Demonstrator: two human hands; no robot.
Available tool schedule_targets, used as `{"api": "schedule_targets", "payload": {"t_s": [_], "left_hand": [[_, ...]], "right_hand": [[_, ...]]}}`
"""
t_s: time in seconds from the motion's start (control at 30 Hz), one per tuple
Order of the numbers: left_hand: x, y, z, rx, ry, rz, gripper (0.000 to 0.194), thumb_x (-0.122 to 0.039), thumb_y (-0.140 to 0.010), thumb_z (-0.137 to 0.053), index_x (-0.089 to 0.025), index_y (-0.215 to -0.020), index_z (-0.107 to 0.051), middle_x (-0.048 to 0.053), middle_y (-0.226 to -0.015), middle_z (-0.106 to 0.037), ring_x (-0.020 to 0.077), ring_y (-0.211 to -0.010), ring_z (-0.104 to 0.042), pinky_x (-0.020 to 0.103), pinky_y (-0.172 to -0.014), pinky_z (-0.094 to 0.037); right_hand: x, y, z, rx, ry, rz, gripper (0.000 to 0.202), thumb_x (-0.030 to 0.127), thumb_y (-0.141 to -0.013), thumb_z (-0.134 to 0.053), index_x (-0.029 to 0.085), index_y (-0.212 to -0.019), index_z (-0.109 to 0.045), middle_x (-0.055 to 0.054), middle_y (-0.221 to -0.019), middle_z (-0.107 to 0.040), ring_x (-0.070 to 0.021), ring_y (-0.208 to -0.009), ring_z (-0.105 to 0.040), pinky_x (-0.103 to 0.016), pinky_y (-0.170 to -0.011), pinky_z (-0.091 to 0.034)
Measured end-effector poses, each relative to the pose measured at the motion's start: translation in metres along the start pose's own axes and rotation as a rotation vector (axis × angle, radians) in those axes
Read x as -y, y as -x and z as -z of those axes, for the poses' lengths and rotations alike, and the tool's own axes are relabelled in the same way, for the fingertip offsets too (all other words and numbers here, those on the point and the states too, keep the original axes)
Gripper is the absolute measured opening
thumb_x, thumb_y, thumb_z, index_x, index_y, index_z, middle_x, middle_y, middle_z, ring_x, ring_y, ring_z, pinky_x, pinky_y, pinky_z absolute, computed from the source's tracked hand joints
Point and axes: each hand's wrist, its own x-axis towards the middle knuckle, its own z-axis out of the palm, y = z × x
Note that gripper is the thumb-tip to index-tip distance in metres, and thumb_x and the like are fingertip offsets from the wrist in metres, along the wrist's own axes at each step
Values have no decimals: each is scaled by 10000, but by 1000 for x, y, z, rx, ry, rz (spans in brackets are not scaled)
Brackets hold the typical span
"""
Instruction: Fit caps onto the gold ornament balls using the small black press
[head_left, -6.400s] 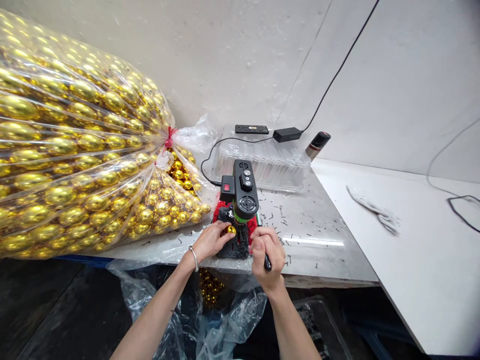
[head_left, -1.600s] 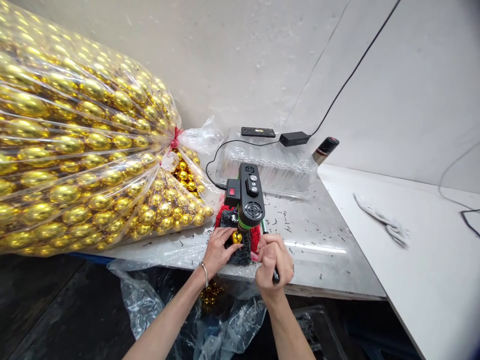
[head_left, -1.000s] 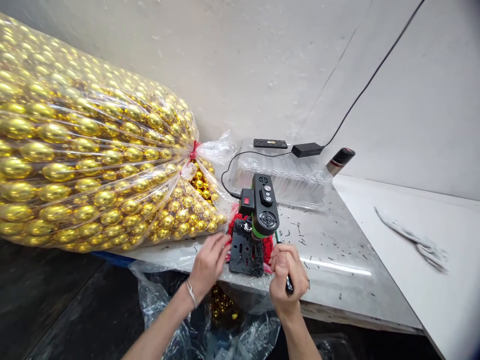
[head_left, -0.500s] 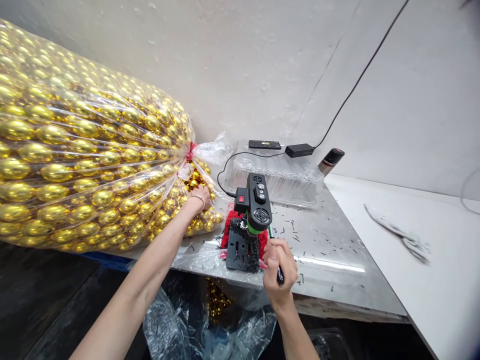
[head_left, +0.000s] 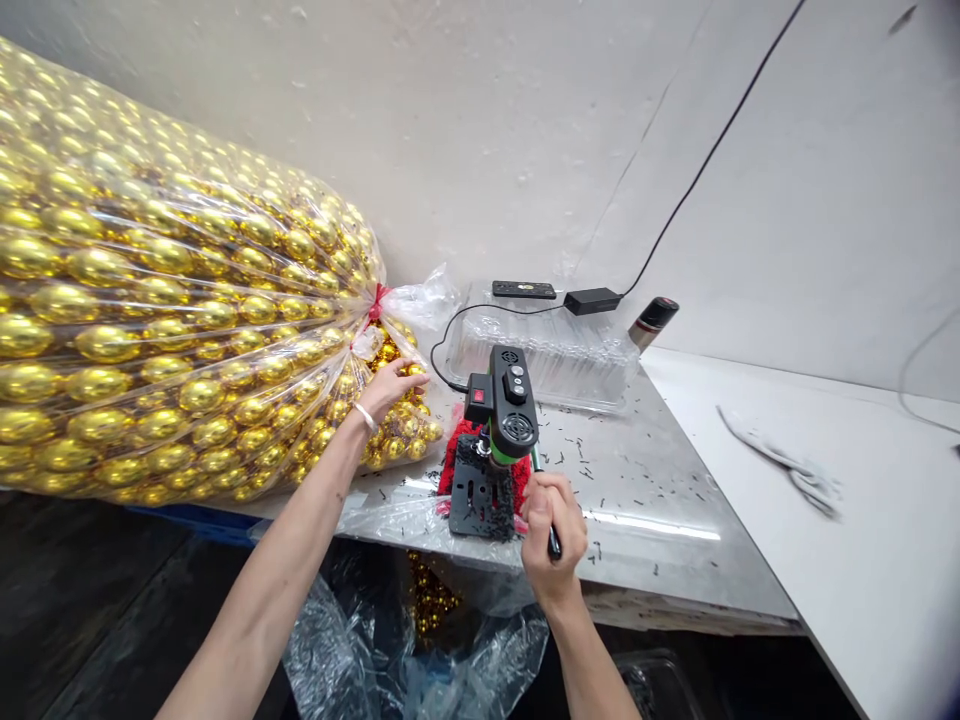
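Gold between 9 and 10 o'clock, on a clock centred on the black bench machine: shiny balls crammed into a big clear plastic bag, neck bunched by a red tie, with a gap in the film just below it. At that gap, left hand open, palm down, fingers loosely stretched over the nearest balls, pale bracelet round the wrist; impossible to tell whether any fingertip contact with a ball. At 5 o'clock, right hand closed in a fist round the black handle of the machine's lever. Under the machine's head, towards 7 o'clock, slotted base plate strewn with dark shavings, red cloth beneath. More shavings scattered over the grey metal worktop. At 1 o'clock, clear tray of thin see-through pieces; near its far side, black adapter, 1 cable to the machine and 1 up the wall, and at 12 o'clock a flat black object. At 2 o'clock, dark-capped cylinder, slanted. At 3 o'clock, pale crumpled bundle on a white tabletop. At 7 o'clock, below the worktop edge, crumpled clear sheeting round more gold balls.
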Motion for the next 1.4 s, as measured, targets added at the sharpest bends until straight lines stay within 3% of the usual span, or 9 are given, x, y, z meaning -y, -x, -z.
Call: {"api": "schedule_targets", "payload": {"t_s": [0.1, 0.17, 0.3, 0.43, 0.57, 0.8, 0.9, 1.07, 1.4], "left_hand": [[-3, 37, 0, 109, 727, 81, 400, -214, -741, -688, -188, -1123, -570, 10, -856, -670, 88, -649, -628, 181, -588, -486], [-2, 64, -5, 165, 1032, 145, 428, -145, -669, -748, -192, -1066, -596, -19, -779, -651, 63, -572, -590, 162, -547, -480], [5, 108, -23, 224, 1255, 267, 387, -102, -679, -743, -170, -1043, -631, -9, -773, -653, 73, -588, -604, 162, -545, -510], [13, 128, -44, 238, 1343, 459, 232, -225, -818, -635, -109, -1018, -648, 64, -805, -679, 104, -594, -626, 163, -471, -493], [21, 132, -66, 218, 1267, 499, 231, -198, -809, -628, -108, -1021, -652, 73, -841, -692, 144, -671, -667, 174, -498, -496], [28, 127, -108, 90, 881, 309, 418, -271, -623, -789, -145, -1001, -663, 90, -958, -711, 173, -817, -658, 193, -553, -486], [29, 123, -120, 81, 743, 190, 433, -314, -630, -766, -146, -1015, -660, 100, -993, -718, 200, -879, -658, 262, -682, -516], [32, 120, -125, 63, 435, 11, 374, -272, -687, -698, -164, -1044, -670, 81, -1000, -726, 220, -944, -652, 345, -894, -476], [17, 128, -118, 77, 126, -86, 327, -256, -680, -731, -218, -1004, -714, 101, -1032, -710, 304, -1031, -597, 390, -957, -405]], "right_hand": [[0, 1, 0, -1, -6, -1, 255, 9, -850, -377, 196, -680, -407, 8, -652, -443, -121, -654, -463, -266, -579, -367], [-1, 1, 0, 2, -5, -4, 256, 9, -849, -378, 196, -678, -412, 8, -649, -445, -125, -667, -475, -267, -585, -376], [-2, 2, 0, -2, 2, -7, 263, 13, -852, -378, 200, -670, -411, 7, -644, -449, -130, -677, -488, -273, -595, -387], [-2, 3, 1, -6, 29, -13, 268, 26, -859, -383, 206, -663, -411, 6, -632, -453, -140, -688, -504, -283, -603, -395], [-2, 3, 1, 5, 42, -5, 265, 32, -861, -387, 208, -664, -412, 2, -637, -465, -145, -700, -518, -288, -610, -403], [-1, 2, 2, 25, 35, -8, 259, 25, -859, -385, 204, -674, -415, -2, -657, -471, -135, -700, -510, -276, -603, -399], [-1, 2, 3, 34, 42, -18, 252, 25, -861, -386, 195, -680, -429, -7, -690, -486, -120, -683, -497, -262, -591, -392], [-2, 3, 4, 49, 33, -5, 243, 23, -857, -384, 193, -694, -443, -3, -672, -485, -126, -694, -499, -264, -604, -400], [-2, 3, 4, 52, 26, -21, 239, 34, -858, -388, 195, -696, -460, -9, -686, -498, -134, -701, -513, -272, -597, -408]]}}
